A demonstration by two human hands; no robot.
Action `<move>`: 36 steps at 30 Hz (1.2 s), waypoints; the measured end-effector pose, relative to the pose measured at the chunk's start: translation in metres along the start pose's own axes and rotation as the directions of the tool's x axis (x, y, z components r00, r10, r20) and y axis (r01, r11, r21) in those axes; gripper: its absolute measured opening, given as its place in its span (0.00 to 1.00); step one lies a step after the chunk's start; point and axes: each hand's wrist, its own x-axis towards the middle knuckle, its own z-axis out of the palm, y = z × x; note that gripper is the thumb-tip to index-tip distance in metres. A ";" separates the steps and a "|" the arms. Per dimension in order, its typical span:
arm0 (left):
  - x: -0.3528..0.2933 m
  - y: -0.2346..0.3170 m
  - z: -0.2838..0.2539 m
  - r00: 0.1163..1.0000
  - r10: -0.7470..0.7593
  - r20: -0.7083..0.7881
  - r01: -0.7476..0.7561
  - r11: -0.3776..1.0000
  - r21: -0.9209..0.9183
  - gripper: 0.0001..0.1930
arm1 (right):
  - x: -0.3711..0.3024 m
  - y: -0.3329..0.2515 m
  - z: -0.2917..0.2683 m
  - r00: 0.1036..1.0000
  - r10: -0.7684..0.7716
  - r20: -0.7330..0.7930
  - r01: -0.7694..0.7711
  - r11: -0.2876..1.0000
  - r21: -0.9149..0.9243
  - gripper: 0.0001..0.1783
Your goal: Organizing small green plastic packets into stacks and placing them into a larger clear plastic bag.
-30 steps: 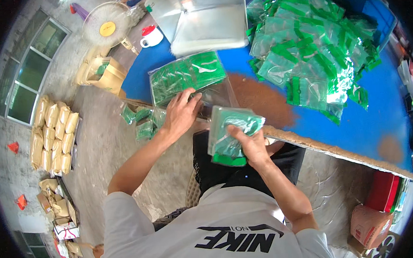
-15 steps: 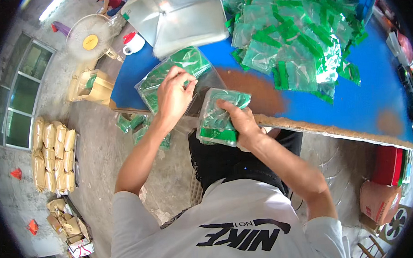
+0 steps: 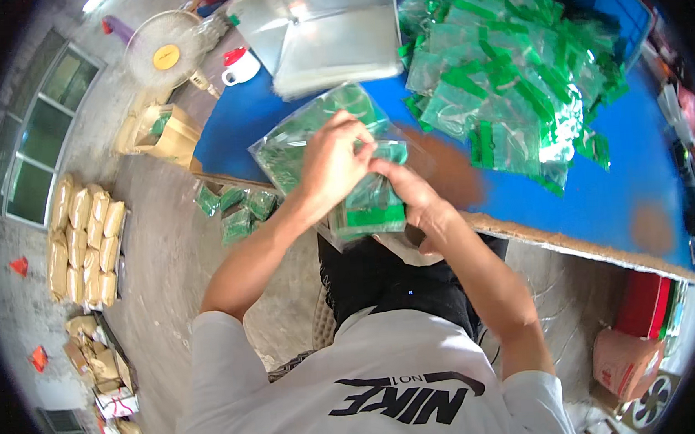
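Center of frame: bare right hand [image 3: 419, 197] closed around right side of stack of flat, square, clear plastic packets with green bands [image 3: 375, 215], thumb near upper edge. Stack held above black cloth trousers [image 3: 366, 275], near front edge of blue tabletop with worn brown patch [image 3: 606, 203].

Bare left hand [image 3: 333, 161] just left of right hand, fingers bent inward, tips drawn close to thumb; cannot tell what, if anything, pinched there, given blur and overlap. Directly behind left hand, partly covered by it: large clear plastic bag of green packets [image 3: 289, 148], lying tilted on tabletop.

Upper right of frame: big loose heap of flat clear-and-green packets [image 3: 506, 91], on tabletop. Top center: shiny silver rectangular metal tray [image 3: 339, 48]. To its left: white mug with red lid [image 3: 239, 69].

Upper left: round fan with yellow hub [image 3: 164, 54], open brown cardboard box [image 3: 177, 139] below. Left of center, on gray floor: small green packets in clear wrap [image 3: 241, 211]. Far left: stacked tan paper bundles [image 3: 89, 242] by wall. Lower right, below tabletop: red box [image 3: 643, 305], pinkish carton [image 3: 626, 363]. Bottom center: white T-shirt with black print [image 3: 355, 366].
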 end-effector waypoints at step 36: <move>0.006 -0.128 -0.017 0.767 -0.131 0.629 0.537 0.667 -0.516 0.33 | 0.012 -0.036 0.001 0.999 -0.008 0.044 -0.003 0.968 0.252 0.29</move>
